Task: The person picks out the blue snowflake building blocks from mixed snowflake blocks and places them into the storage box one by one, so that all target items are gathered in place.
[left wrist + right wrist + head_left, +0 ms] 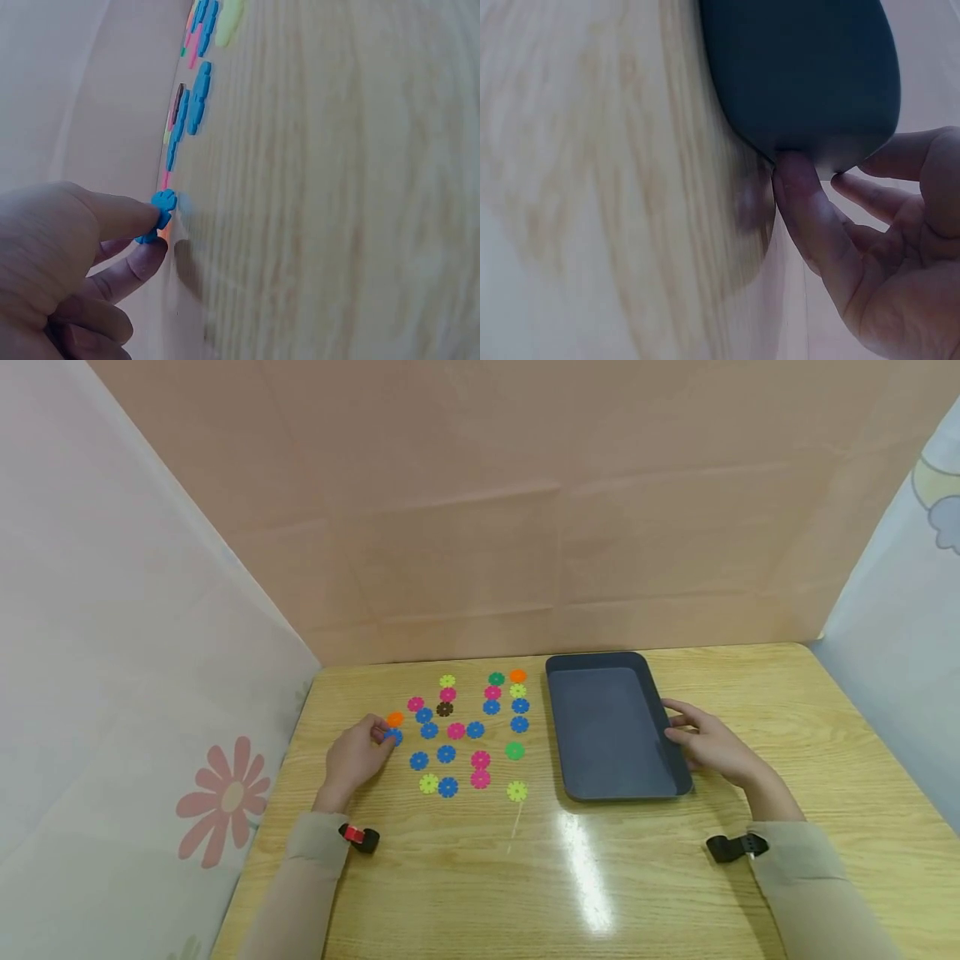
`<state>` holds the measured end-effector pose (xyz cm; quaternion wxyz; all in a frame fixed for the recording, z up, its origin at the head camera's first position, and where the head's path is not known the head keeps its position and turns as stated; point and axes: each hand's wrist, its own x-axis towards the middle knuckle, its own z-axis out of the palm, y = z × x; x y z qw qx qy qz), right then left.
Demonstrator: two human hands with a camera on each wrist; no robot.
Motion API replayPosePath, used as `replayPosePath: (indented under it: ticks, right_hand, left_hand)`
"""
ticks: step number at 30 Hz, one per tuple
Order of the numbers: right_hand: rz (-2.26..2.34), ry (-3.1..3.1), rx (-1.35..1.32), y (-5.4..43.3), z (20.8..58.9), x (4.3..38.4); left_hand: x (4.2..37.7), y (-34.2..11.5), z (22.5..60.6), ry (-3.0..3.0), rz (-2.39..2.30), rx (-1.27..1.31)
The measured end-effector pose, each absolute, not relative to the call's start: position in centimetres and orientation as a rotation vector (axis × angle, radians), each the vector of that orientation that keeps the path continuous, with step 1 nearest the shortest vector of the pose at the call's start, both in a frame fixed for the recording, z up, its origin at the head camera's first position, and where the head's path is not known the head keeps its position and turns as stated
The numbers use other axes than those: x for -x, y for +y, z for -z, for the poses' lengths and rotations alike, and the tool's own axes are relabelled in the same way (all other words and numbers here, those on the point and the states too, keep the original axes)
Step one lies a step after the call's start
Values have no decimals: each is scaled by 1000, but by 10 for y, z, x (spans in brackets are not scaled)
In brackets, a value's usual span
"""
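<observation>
Between thumb and fingertip, my left hand pinches a blue flower-shaped plastic disc, close over the left part of the table. An orange disc lies just beyond it in the head view. At the right side of the dark grey tray, my right hand grips the rim, thumb on the edge and the other fingers along the outside. No disc shows inside the tray. Several more notched discs lie flat left of it, among them a brown disc and a green disc.
The wooden table ends at a peach-coloured backdrop. A pale sheet with a pink flower print hangs on the left, another pale sheet on the right. Glare marks the table in front of the tray.
</observation>
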<state>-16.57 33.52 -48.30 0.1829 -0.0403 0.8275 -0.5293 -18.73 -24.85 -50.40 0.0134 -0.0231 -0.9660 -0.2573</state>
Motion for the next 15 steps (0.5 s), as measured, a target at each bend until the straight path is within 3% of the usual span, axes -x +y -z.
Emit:
replayPosePath:
  ticks: [15]
  right_hand:
    - [1491, 2327, 115, 335, 486, 168]
  left_hand:
    - [181, -234, 493, -2880, 919, 100]
